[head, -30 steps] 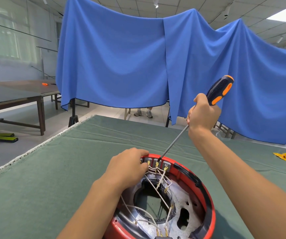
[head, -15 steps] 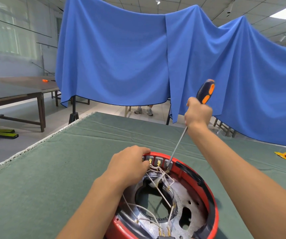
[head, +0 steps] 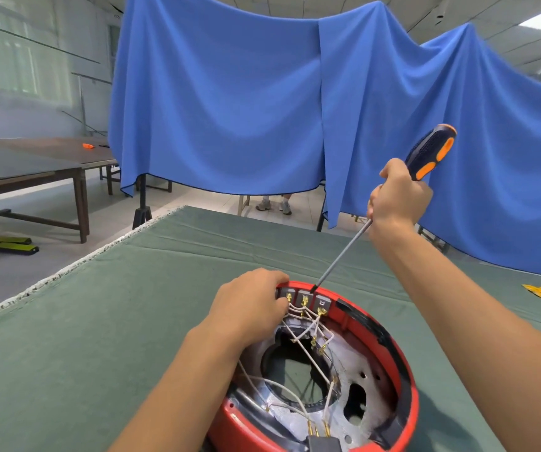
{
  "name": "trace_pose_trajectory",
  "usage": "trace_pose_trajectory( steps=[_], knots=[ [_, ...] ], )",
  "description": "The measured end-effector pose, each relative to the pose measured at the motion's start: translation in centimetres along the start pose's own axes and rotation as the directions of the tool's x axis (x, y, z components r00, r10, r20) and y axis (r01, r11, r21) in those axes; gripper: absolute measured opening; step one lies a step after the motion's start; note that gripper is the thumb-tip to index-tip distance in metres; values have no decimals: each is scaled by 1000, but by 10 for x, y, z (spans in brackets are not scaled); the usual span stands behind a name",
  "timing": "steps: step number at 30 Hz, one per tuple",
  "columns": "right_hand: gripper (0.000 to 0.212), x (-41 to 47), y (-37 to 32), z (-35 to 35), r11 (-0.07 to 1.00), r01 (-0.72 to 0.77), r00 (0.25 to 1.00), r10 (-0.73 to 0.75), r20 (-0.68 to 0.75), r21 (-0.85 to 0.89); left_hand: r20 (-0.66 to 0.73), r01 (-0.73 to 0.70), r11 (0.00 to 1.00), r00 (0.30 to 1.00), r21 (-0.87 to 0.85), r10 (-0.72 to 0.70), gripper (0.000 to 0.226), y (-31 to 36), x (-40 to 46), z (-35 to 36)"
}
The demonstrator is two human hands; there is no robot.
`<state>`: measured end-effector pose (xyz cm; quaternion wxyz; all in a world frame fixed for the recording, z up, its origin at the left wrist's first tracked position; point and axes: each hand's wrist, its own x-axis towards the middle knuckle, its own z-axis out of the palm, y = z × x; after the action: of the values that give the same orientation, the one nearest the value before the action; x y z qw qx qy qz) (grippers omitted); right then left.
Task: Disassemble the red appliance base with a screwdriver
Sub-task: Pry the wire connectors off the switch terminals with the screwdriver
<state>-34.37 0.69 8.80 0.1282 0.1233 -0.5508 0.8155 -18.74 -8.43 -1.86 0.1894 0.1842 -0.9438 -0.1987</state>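
The red appliance base lies open side up on the green table cloth, near the front edge. Inside it I see a grey metal plate, white wires and brass terminals on a grey terminal block at the far rim. My left hand grips the far left rim beside that block. My right hand is raised and closed around a black and orange screwdriver. Its long shaft slants down to the left, and the tip rests at the top of the terminal block.
A small yellow object lies on the cloth at the right. Blue drapes hang behind the table, with a person's shoes showing under them. Brown tables stand at the left, with flat yellow-black items on the floor.
My right hand swung the screwdriver handle from steep back to a stronger rightward tilt. The tip stays at the terminal block. My left hand keeps its hold on the rim.
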Motion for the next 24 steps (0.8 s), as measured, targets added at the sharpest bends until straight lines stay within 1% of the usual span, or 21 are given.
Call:
trace_pose_trajectory(
  steps=[4, 10, 19, 22, 24],
  knots=[
    [32, -9, 1, -2, 999, 40, 999, -40, 24, 4, 2, 3, 1000, 1000, 8, -3, 34, 2, -1, 0],
    [31, -9, 6, -3, 999, 37, 999, -37, -11, 19, 8, 3, 1000, 1000, 13, -3, 31, 3, -2, -1],
    [30, -4, 8, -2, 999, 49, 999, -49, -6, -1, 6, 9, 1000, 1000, -1, -9, 40, 2, -1, -1],
    [30, -1, 11, -1, 999, 27, 999, -27, -33, -24, 8, 12, 1000, 1000, 4, -12, 41, 2, -1, -2],
    [28, 3, 13, -1, 999, -13, 998, 10, -67, -44, 9, 9, 1000, 1000, 1, -9, 40, 3, -1, -2]
  ],
)
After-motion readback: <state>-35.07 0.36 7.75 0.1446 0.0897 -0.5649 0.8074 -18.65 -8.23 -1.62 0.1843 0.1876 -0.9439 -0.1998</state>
